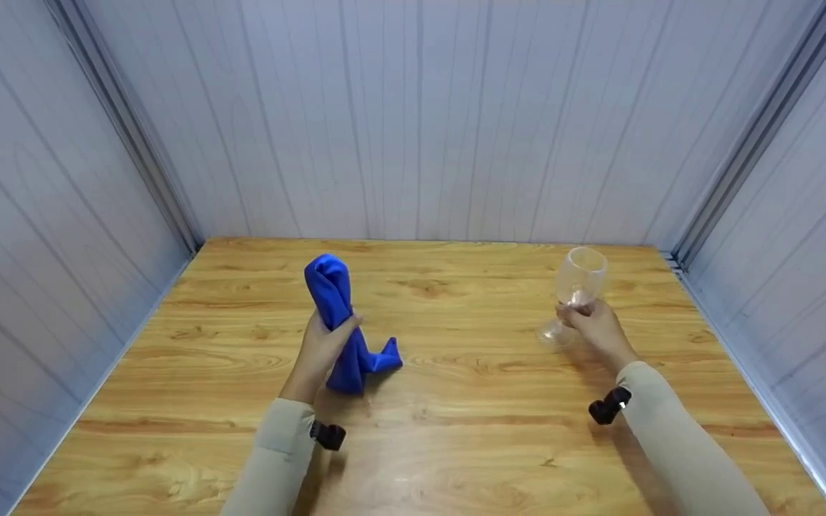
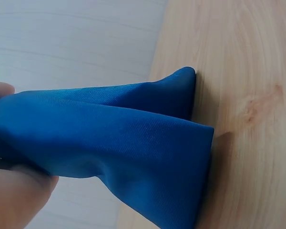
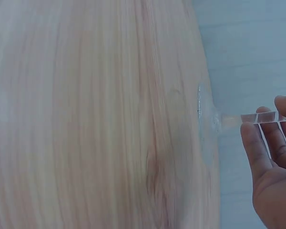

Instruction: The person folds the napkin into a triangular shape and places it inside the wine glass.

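Observation:
A blue cloth (image 1: 332,294), bunched into a long bundle, is gripped by my left hand (image 1: 321,347) left of the table's middle. One loose corner of it points off to the right. Close up in the left wrist view, the folded cloth (image 2: 114,133) reaches down to the wood and the thumb (image 2: 19,195) shows at the left edge. On the right side, my right hand (image 1: 598,331) pinches a clear wine glass (image 1: 582,271) by its stem, bowl up. In the right wrist view, fingers surround the stem (image 3: 260,118), and the round foot (image 3: 207,125) is close to the tabletop.
The wooden table (image 1: 442,444) has visible grain and runs to a pale panelled wall (image 1: 413,122) at the back. Similar panels (image 1: 40,236) stand along the left and right sides, with metal posts in the corners. A small black camera (image 1: 609,405) sits on each wrist.

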